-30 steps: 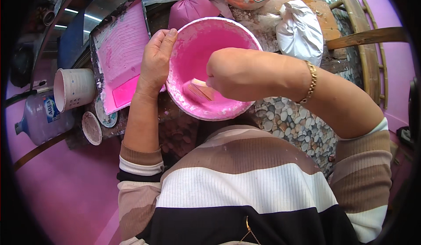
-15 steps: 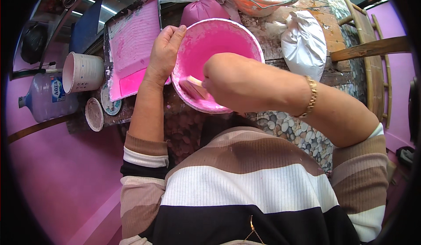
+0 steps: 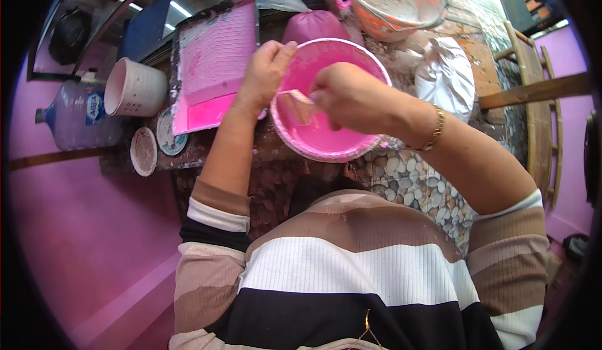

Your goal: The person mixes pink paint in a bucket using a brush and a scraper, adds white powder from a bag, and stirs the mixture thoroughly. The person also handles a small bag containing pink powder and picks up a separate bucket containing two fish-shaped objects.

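Note:
A white-rimmed bucket [image 3: 283, 138] coated inside with bright pink paint stands in front of me. My left hand [image 3: 271, 68] grips its left rim, fingers wrapped over the edge. Inside the bucket, my right hand [image 3: 338, 96] holds a flat wooden tool with a wide end [image 3: 296, 107], tilted near the left inner wall. Whether the wide end has bristles, I cannot tell. To the left of the bucket lies a paint tray [image 3: 219, 68] with a ridged slope and pink paint in its lower well.
A whitish tub [image 3: 135, 88], a small round container [image 3: 143, 152], a paint-stained lid [image 3: 170, 134] and a clear water jug [image 3: 78, 121] stand left. Behind the bucket are a tied pink bag [image 3: 310, 27] and an orange bucket [image 3: 392, 8]. A white sack [image 3: 445, 77] sits right.
My right hand has lifted the wooden tool up from the near-left inner wall, showing more of it. My left hand stays on the rim. The whole view has shifted slightly.

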The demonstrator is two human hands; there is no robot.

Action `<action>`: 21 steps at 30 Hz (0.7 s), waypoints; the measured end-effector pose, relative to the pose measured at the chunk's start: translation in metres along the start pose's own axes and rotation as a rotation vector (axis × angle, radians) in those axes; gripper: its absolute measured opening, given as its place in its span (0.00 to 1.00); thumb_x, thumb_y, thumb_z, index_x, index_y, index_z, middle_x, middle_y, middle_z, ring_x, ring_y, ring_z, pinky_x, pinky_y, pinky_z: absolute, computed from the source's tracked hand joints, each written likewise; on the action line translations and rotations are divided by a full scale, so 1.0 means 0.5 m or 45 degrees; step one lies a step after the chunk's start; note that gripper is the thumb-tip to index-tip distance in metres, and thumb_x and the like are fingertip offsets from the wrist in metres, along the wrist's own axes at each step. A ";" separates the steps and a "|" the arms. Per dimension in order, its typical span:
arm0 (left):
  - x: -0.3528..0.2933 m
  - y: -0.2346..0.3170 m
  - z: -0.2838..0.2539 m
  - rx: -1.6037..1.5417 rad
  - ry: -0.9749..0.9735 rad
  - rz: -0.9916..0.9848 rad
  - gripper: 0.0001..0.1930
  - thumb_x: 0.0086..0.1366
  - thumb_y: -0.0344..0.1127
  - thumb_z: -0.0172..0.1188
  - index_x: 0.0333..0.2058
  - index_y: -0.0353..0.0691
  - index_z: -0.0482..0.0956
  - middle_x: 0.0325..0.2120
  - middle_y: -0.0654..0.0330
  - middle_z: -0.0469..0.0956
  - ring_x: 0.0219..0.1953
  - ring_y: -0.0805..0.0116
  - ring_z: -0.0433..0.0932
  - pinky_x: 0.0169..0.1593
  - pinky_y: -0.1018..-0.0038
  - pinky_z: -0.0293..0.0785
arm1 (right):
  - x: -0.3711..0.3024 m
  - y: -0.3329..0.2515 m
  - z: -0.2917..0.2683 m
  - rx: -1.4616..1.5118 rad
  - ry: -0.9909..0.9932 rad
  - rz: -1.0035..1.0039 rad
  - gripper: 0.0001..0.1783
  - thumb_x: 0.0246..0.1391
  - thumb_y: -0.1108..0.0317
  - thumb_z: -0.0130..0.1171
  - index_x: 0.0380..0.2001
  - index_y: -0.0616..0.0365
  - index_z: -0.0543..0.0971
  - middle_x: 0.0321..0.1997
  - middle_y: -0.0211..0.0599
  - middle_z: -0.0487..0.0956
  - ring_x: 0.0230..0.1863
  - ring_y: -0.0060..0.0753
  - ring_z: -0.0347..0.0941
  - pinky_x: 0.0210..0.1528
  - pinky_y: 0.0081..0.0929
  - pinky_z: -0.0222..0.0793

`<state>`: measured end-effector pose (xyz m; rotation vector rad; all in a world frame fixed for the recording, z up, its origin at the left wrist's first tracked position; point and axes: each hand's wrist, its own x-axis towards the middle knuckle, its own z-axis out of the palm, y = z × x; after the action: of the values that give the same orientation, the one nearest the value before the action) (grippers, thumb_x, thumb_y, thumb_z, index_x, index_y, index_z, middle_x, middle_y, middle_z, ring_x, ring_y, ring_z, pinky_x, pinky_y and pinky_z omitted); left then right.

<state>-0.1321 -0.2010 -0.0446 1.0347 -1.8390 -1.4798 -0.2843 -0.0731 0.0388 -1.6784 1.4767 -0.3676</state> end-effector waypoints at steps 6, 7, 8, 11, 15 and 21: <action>-0.013 0.024 0.013 0.261 0.104 0.067 0.19 0.64 0.46 0.59 0.26 0.32 0.76 0.22 0.47 0.77 0.26 0.58 0.77 0.33 0.65 0.71 | -0.055 -0.042 -0.015 0.204 -0.070 0.151 0.12 0.60 0.70 0.50 0.29 0.70 0.76 0.16 0.38 0.73 0.18 0.27 0.71 0.23 0.28 0.66; -0.012 0.027 0.014 0.294 0.116 0.077 0.20 0.63 0.47 0.59 0.26 0.32 0.76 0.23 0.45 0.78 0.28 0.54 0.78 0.34 0.64 0.72 | -0.045 -0.034 0.008 0.029 0.113 0.011 0.11 0.60 0.71 0.49 0.30 0.70 0.76 0.16 0.37 0.73 0.18 0.26 0.71 0.23 0.27 0.66; -0.011 0.031 0.017 0.329 0.123 0.087 0.20 0.63 0.48 0.59 0.26 0.32 0.77 0.24 0.44 0.78 0.30 0.50 0.79 0.35 0.62 0.73 | -0.033 -0.019 0.026 -0.136 0.304 -0.129 0.11 0.60 0.71 0.49 0.31 0.69 0.76 0.16 0.36 0.73 0.18 0.25 0.71 0.22 0.26 0.66; -0.019 0.033 0.013 0.379 0.166 0.033 0.20 0.63 0.50 0.58 0.28 0.34 0.78 0.26 0.44 0.79 0.34 0.46 0.79 0.38 0.60 0.74 | -0.016 -0.051 -0.015 0.336 0.070 0.202 0.12 0.59 0.69 0.48 0.30 0.70 0.75 0.20 0.46 0.76 0.22 0.38 0.75 0.27 0.34 0.69; -0.028 0.027 0.017 0.470 0.179 0.064 0.20 0.64 0.49 0.56 0.30 0.33 0.78 0.27 0.46 0.80 0.34 0.48 0.79 0.40 0.60 0.73 | -0.048 -0.064 -0.044 0.089 0.036 0.246 0.12 0.59 0.70 0.48 0.31 0.70 0.76 0.16 0.40 0.74 0.19 0.30 0.73 0.24 0.31 0.67; -0.026 0.023 0.019 0.615 0.284 0.209 0.18 0.64 0.45 0.56 0.28 0.31 0.78 0.26 0.45 0.79 0.33 0.46 0.79 0.38 0.59 0.73 | -0.029 -0.043 0.007 -0.138 0.255 -0.050 0.11 0.60 0.70 0.50 0.32 0.69 0.76 0.17 0.43 0.75 0.17 0.32 0.73 0.24 0.31 0.68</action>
<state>-0.1350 -0.1841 -0.0352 1.1766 -2.1035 -0.8030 -0.2716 -0.0595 0.0571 -1.8008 1.6366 -0.4967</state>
